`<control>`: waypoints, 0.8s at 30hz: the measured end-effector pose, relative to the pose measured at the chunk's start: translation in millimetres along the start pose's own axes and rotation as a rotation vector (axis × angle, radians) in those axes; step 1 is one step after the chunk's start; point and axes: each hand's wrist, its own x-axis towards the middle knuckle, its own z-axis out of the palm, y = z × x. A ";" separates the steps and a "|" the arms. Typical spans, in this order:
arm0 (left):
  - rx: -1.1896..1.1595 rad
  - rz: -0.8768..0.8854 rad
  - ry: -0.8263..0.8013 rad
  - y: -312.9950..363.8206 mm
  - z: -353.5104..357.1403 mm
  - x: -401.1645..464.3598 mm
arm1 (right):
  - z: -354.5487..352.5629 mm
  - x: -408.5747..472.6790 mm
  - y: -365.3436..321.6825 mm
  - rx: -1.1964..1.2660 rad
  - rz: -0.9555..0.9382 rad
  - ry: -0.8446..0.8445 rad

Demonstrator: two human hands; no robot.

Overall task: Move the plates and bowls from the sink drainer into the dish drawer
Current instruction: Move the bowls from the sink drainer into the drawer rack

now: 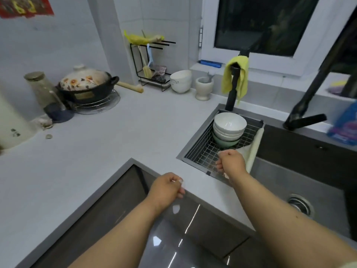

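A stack of white bowls (229,126) on a pale green bowl (224,143) stands at the far end of the wire drainer (202,151), which is set in the left part of the sink. No plates show. My right hand (230,163) hovers over the drainer's near end, short of the bowls, with loosely curled fingers that hold nothing. At the counter's front edge my left hand (168,188) also hangs loosely curled and holds nothing. Below the counter the dark glossy drawer fronts (193,219) look closed.
A white cloth (251,149) lies over the drainer's right rim. Two black taps (233,88) (307,113) rise behind the sink, one with a yellow rag. Behind on the counter (116,136) stand white bowls (181,80), a mortar (203,88), a rack and a clay pot (87,84).
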 end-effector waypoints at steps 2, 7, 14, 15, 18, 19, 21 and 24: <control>-0.005 -0.003 -0.016 9.9 16.7 17.6 | -15.6 35.3 -10.5 0.051 0.038 0.069; -0.018 -0.028 -0.034 26.6 39.8 46.8 | -32.7 108.5 -25.8 0.046 0.150 0.143; -0.064 -0.051 -0.053 32.9 51.5 71.6 | -31.7 171.8 -26.4 0.024 0.244 0.149; -0.070 -0.056 -0.055 32.1 52.1 73.5 | -31.5 176.8 -27.0 0.022 0.241 0.139; -0.085 -0.073 -0.055 31.9 53.4 77.4 | -30.9 187.8 -30.6 -0.039 0.262 0.134; -0.087 -0.072 -0.053 32.7 53.6 78.7 | -30.5 190.6 -31.7 -0.057 0.270 0.131; -0.086 -0.066 -0.051 34.9 53.5 80.9 | -29.4 197.2 -33.6 -0.069 0.294 0.128; -0.094 -0.064 -0.048 36.5 53.4 83.2 | -28.8 207.5 -34.4 -0.058 0.339 0.125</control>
